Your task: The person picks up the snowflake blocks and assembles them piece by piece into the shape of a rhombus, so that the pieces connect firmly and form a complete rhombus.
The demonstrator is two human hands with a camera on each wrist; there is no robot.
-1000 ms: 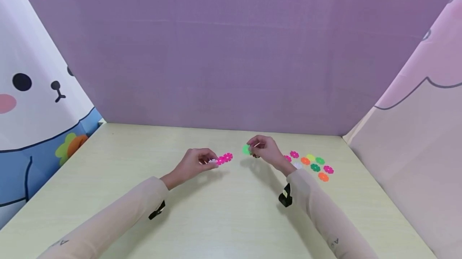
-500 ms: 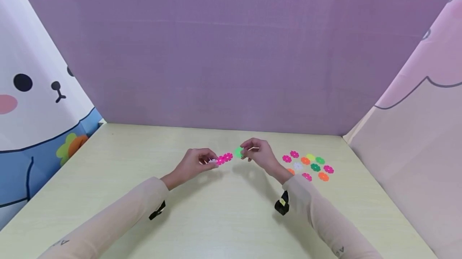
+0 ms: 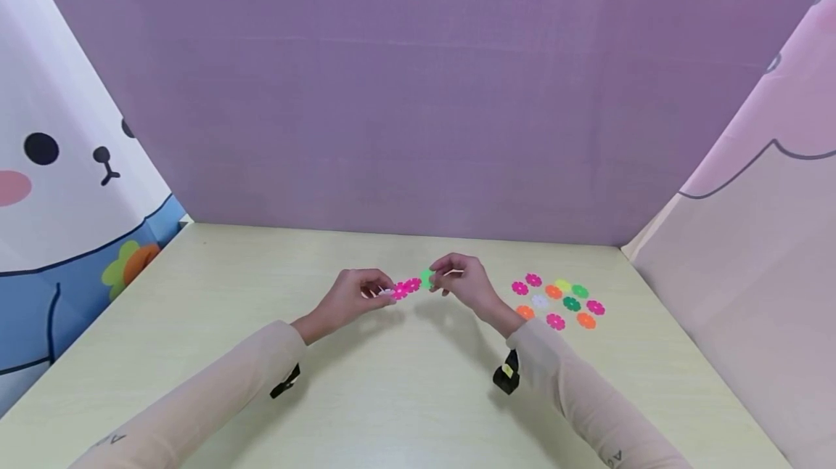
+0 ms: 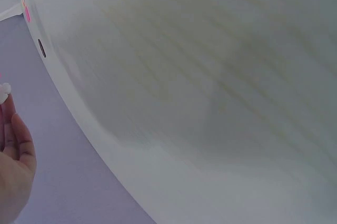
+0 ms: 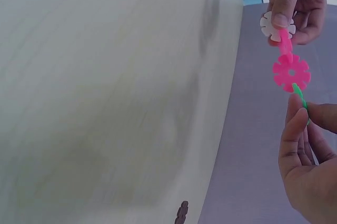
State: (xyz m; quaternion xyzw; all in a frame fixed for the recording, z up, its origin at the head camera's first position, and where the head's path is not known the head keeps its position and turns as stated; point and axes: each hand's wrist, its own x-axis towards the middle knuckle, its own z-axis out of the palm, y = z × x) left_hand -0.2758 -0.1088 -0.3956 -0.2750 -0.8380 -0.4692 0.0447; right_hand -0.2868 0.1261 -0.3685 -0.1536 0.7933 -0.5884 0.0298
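Above the pale table point(image 3: 405, 404), my left hand point(image 3: 346, 302) pinches the white disc point(image 5: 268, 23), thumb flat on its face and fingers curled behind. From that disc, a pink disc point(image 5: 285, 44), seen nearly edge-on in the right wrist view, reaches past my fingertips to a second pink disc point(image 5: 293, 71), which turns its notched face to that camera. My right hand point(image 3: 469, 286) pinches the light green disc point(image 5: 299, 97) edge-on between thumb and forefinger; its far end juts beyond the tips and meets the second pink disc's rim, though I can't tell whether it sits in a notch. Loose discs point(image 3: 572, 303) in several colours lie on the table to the right of my right hand.
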